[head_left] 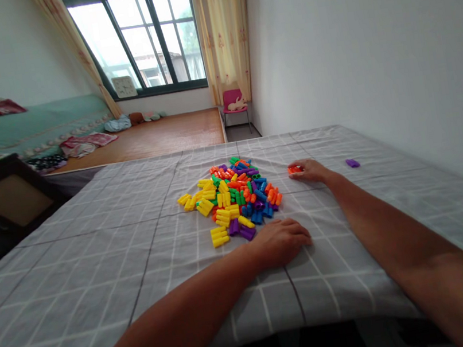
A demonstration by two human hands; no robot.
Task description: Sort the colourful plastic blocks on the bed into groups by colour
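Note:
A pile of small plastic pieces (239,195) in yellow, orange, green, blue and purple lies on the checked grey cloth. My right hand (310,170), right of the pile, has its fingers closed round an orange piece (295,170) at the cloth. Just in front of the pile, my left hand (283,241) rests palm down, near two purple pieces (242,230); its fingers lie together and bent toward the cloth, and the space under them is hidden. One purple piece (352,163) lies apart, to the right of my right hand.
The cloth-covered table (97,263) reaches close to the white wall (361,50) on the right. Beyond it are a low wooden platform (156,138), a pink chair (232,99) with a soft toy, and a window. A dark cabinet (9,201) stands at the left.

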